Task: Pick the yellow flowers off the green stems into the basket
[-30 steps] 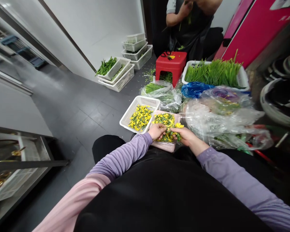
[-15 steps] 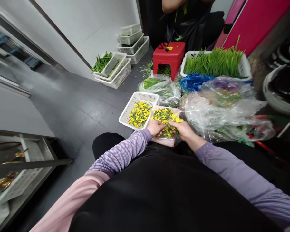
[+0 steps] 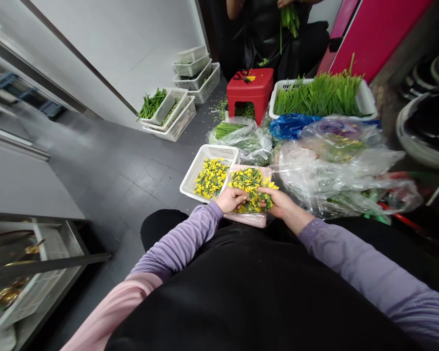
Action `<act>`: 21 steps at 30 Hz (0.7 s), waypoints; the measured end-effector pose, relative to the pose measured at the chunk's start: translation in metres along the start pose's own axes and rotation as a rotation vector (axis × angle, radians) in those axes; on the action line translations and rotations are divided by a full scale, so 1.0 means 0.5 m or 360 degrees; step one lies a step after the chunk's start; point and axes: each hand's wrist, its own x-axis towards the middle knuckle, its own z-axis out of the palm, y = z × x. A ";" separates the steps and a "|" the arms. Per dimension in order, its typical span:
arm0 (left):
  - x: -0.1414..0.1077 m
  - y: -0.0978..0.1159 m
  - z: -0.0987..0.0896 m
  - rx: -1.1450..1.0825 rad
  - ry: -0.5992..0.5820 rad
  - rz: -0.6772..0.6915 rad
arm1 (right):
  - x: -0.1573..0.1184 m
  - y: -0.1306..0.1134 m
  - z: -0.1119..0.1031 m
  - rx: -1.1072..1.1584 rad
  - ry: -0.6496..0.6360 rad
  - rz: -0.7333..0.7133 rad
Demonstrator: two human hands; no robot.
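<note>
My left hand [image 3: 232, 200] hovers at the near left side of a pink tray [image 3: 249, 220], its thumb and fingertips pinched together. Whatever lies between those fingertips is too small to make out. A heap of yellow blossoms with green stems [image 3: 246, 179] covers the tray. At the tray's right side, my right hand [image 3: 281, 203] is closed around a small bunch of the same yellow blossoms [image 3: 269, 184], the thumb on top. Touching the tray's left edge is a white perforated basket [image 3: 190, 176] with more yellow blossoms inside.
Plastic bags [image 3: 307, 165] of greens lie at the right. Behind them stands a white basket [image 3: 369, 100] of green stalks. Scissors lie on a red stool [image 3: 250, 87]. Stacked baskets [image 3: 175, 129] line the wall. Across from me, a person's hand [image 3: 283, 3] holds green stalks.
My left hand has drawn slightly left, away from my right hand, which keeps its bunch. The other person's green stalks have come lower into view. My view has shifted a little.
</note>
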 end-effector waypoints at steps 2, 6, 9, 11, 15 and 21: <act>0.005 -0.022 0.002 0.0448 0.0108 0.0033 | 0.004 -0.010 -0.003 0.0022 0.0106 -0.0012; 0.018 -0.051 0.028 0.1052 0.0151 -0.0114 | 0.004 -0.025 -0.001 0.0006 0.0241 -0.0083; 0.035 -0.051 0.063 0.1258 0.0065 -0.0177 | 0.003 -0.024 -0.001 -0.0056 0.0217 -0.0164; 0.047 -0.045 0.083 0.1370 -0.0016 -0.0146 | 0.002 -0.020 -0.003 -0.0099 0.0204 -0.0210; 0.055 -0.037 0.100 0.1522 -0.0155 -0.0018 | 0.001 -0.017 -0.004 -0.0128 0.0193 -0.0242; 0.049 -0.042 0.097 0.1594 -0.0198 0.0089 | -0.004 -0.022 0.003 -0.0157 0.0205 -0.0300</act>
